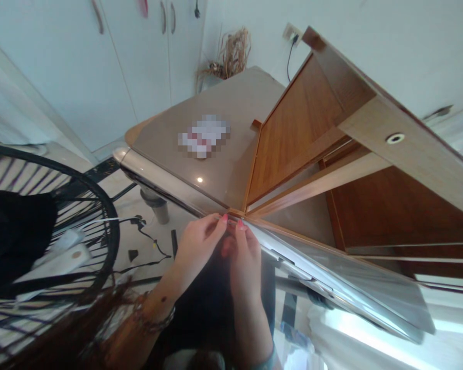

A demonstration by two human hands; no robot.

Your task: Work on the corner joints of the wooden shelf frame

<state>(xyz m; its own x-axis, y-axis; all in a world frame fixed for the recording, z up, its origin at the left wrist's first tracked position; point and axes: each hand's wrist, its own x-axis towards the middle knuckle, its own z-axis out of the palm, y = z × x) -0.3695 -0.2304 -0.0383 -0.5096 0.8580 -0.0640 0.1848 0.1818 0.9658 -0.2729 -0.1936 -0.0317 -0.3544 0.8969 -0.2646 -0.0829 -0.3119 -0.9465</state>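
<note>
My left hand (202,239) and my right hand (246,252) are close together at the near edge of the table, thumbs and fingertips pinched. Something small and thin seems to lie between the fingertips, but I cannot make out what it is. Just beyond the fingertips is the lower corner of a wooden furniture piece (293,133) with brown panels and pale strips. It stands tilted on the grey-brown table top (170,149). A round metal-rimmed hole (395,139) shows in its pale upper strip.
A blurred-out white and red item (205,135) lies on the table. To the left stands a black wire chair (110,221) with dark cloth and a white power strip (57,264). Cables (150,236) run over the floor. Dried plants (235,51) stand behind, near white cupboards (139,56).
</note>
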